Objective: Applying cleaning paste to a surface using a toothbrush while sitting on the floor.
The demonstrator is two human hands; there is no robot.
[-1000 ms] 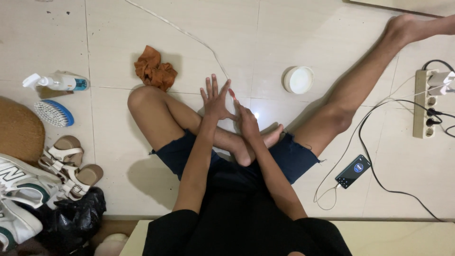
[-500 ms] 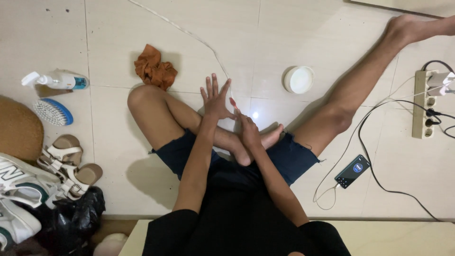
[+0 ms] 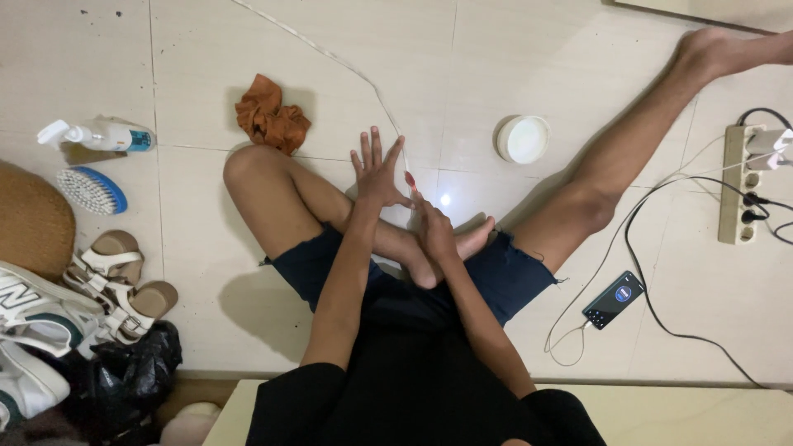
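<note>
I sit on a tiled floor with my left leg folded and my right leg stretched out. My left hand point(image 3: 376, 169) is held out flat over the folded leg, back up, fingers spread, holding nothing. My right hand point(image 3: 431, 229) is just to its right, fingers closed on a thin small stick with a red tip point(image 3: 410, 178). The red tip points up and lies right beside the thumb of my left hand. I cannot tell whether it touches the thumb.
A white round container point(image 3: 523, 138) and an orange cloth point(image 3: 268, 120) lie ahead. At the left are a spray bottle point(image 3: 95, 135), a blue brush point(image 3: 91, 190), sandals point(image 3: 116, 281), sneakers point(image 3: 29, 330) and a black bag point(image 3: 132, 363). A phone point(image 3: 614, 299) on a cable and a power strip point(image 3: 738, 186) lie at the right.
My right hand and the red-tipped stick have dropped slightly toward me. My left hand stays spread in nearly the same place.
</note>
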